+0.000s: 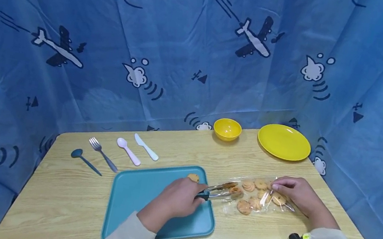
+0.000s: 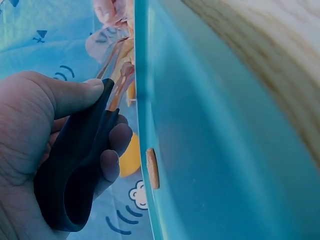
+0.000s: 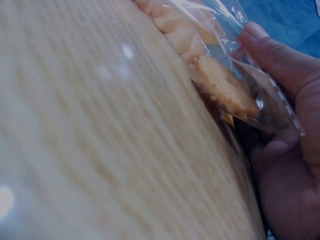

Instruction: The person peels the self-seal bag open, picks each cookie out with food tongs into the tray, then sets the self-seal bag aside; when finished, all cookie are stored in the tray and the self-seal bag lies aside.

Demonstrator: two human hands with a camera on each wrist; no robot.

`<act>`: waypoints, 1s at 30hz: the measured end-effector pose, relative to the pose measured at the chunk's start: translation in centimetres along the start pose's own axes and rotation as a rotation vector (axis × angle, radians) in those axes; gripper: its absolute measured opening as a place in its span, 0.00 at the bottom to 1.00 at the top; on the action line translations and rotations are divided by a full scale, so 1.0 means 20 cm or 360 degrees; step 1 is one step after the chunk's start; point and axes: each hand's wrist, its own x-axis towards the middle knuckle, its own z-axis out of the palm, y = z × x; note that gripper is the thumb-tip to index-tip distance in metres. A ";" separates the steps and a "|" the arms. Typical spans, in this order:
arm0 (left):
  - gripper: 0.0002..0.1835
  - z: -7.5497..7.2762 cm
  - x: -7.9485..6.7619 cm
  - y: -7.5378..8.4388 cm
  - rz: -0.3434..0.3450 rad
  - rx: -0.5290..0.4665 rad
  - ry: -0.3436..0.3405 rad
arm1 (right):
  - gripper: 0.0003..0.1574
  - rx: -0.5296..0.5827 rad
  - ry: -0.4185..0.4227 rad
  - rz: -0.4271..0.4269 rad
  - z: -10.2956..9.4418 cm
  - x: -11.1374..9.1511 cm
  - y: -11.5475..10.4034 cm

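Note:
My left hand [image 1: 180, 197] grips a pair of tongs [image 2: 75, 160] by the dark handles, above the right side of a teal tray [image 1: 136, 197]. The metal ends of the tongs reach into the left end of a clear plastic bag [image 1: 232, 209], around a cookie [image 1: 236, 192]. Several more cookies [image 1: 255, 203] lie inside the bag on the table. With thumb and fingers my right hand [image 1: 298, 196] pinches the bag's film near its right end; a cookie [image 3: 225, 87] shows close to those fingers. One cookie [image 2: 153, 168] rests on the tray near its far edge.
Behind the tray lie a dark spoon [image 1: 86, 160], a grey fork [image 1: 103, 154], a pale pink spoon [image 1: 129, 151] and a white knife [image 1: 146, 146]. A yellow bowl [image 1: 227, 130] and a yellow plate [image 1: 284, 142] stand at the back right. A blue patterned curtain [image 1: 186, 53] hangs behind the table.

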 end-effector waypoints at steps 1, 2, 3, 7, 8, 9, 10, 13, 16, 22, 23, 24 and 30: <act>0.24 0.00 0.00 0.00 -0.0003 -0.0010 -0.0001 | 0.19 0.0000 -0.0002 0.0003 0.00 0.00 0.00; 0.25 0.00 0.00 0.00 -0.0006 -0.0019 -0.0004 | 0.19 -0.0001 -0.0003 0.0004 0.00 0.00 0.00; 0.24 0.00 0.00 0.00 -0.0010 -0.0025 -0.0006 | 0.19 -0.0004 -0.0005 0.0008 0.00 0.00 0.00; 0.24 0.00 0.01 0.01 -0.0015 -0.0025 -0.0015 | 0.19 -0.0008 -0.0011 0.0015 -0.01 0.00 0.00; 0.24 0.00 0.01 0.01 -0.0014 -0.0021 -0.0017 | 0.19 -0.0007 -0.0012 0.0015 -0.01 0.00 0.00; 0.24 0.00 0.01 0.01 -0.0013 -0.0020 -0.0020 | 0.19 -0.0011 -0.0011 0.0012 -0.01 0.00 0.00; 0.24 0.00 0.01 0.02 -0.0014 -0.0021 -0.0017 | 0.19 -0.0009 -0.0009 0.0008 0.00 0.00 0.00; 0.24 0.01 0.01 0.02 -0.0028 -0.0049 -0.0025 | 0.18 -0.0014 -0.0007 -0.0008 0.00 0.00 0.00; 0.24 0.01 0.01 0.02 -0.0042 -0.0078 -0.0016 | 0.18 -0.0029 0.0000 -0.0013 0.00 0.00 0.00; 0.22 0.02 0.00 0.01 -0.0033 -0.0079 0.0016 | 0.18 -0.0033 -0.0002 -0.0001 0.00 0.00 0.00; 0.21 0.02 0.00 0.01 -0.0030 -0.0079 0.0017 | 0.18 -0.0032 -0.0005 -0.0001 0.00 0.00 0.00; 0.21 0.02 0.00 0.01 -0.0025 -0.0080 0.0017 | 0.19 -0.0029 -0.0006 -0.0001 0.00 0.00 0.01; 0.19 0.00 0.00 0.01 -0.0015 -0.0097 0.0017 | 0.19 -0.0023 -0.0011 -0.0002 0.00 0.00 0.01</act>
